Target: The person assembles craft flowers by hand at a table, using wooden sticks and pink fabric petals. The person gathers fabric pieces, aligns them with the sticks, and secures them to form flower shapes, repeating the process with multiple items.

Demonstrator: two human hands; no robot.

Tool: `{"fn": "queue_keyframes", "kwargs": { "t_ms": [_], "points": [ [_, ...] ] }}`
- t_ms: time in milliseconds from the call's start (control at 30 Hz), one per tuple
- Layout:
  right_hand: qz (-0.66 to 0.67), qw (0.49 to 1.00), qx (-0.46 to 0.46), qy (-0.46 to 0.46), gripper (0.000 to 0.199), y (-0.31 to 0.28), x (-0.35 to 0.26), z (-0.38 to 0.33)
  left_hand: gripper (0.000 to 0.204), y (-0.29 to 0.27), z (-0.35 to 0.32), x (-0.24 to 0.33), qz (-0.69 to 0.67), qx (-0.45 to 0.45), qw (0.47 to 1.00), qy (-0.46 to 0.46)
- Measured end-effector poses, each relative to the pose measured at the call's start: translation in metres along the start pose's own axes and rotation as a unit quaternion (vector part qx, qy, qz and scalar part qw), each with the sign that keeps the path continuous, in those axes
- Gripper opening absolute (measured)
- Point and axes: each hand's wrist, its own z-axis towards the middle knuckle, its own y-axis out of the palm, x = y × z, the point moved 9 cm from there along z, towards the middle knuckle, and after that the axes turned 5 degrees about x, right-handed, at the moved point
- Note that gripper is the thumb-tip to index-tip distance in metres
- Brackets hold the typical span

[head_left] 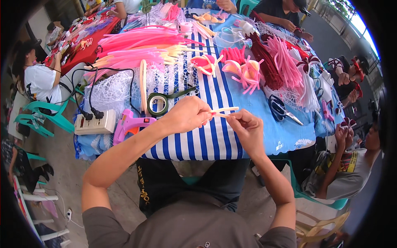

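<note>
Both my hands meet over the striped cloth, pinching a cream pipe cleaner (225, 110) that looks bent, with two lengths showing between them. My left hand (188, 113) is closed around one end. The fingertips of my right hand (247, 127) press on the lower length. Just beyond my left wrist lies a roll of green floral tape (157, 104), its loose end trailing right. A pink glue gun (129, 127) rests beside my left forearm. Farther off sit a pink and cream pipe-cleaner flower (205, 64) and a pink one (248, 72).
Pink pipe cleaners (140, 41) are heaped at the back left, dark red ones (264, 62) at the back right. A white power strip (96, 123) with black cords stands at the left edge. Dark-handled scissors (283, 109) lie to the right. Other people sit around the table.
</note>
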Motion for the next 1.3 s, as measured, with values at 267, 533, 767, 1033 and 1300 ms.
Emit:
{"fn": "queue_keyframes", "kwargs": {
  "t_ms": [267, 533, 767, 1033, 1300],
  "points": [
    [-0.221, 0.907, -0.025, -0.357, 0.014, 0.021, -0.076, -0.022, 0.010, 0.012, -0.005, 0.017, 0.270, 0.095, 0.941, 0.180],
    [-0.146, 0.933, -0.301, -0.134, 0.005, 0.035, -0.072, 0.042, 0.005, 0.017, -0.033, 0.059, 0.260, 0.096, 0.925, 0.260],
    [0.110, 0.913, -0.378, 0.107, 0.012, 0.040, -0.014, 0.054, 0.008, -0.015, -0.039, 0.085, 0.115, 0.182, 0.934, 0.285],
    [-0.030, 0.988, -0.020, -0.150, 0.005, 0.031, -0.031, 0.018, 0.014, -0.030, -0.013, 0.036, 0.084, 0.254, 0.950, 0.162],
    [-0.258, 0.877, -0.137, -0.382, 0.007, 0.039, -0.103, 0.022, 0.009, -0.003, -0.024, 0.059, 0.363, 0.204, 0.867, 0.273]
  ]
}}
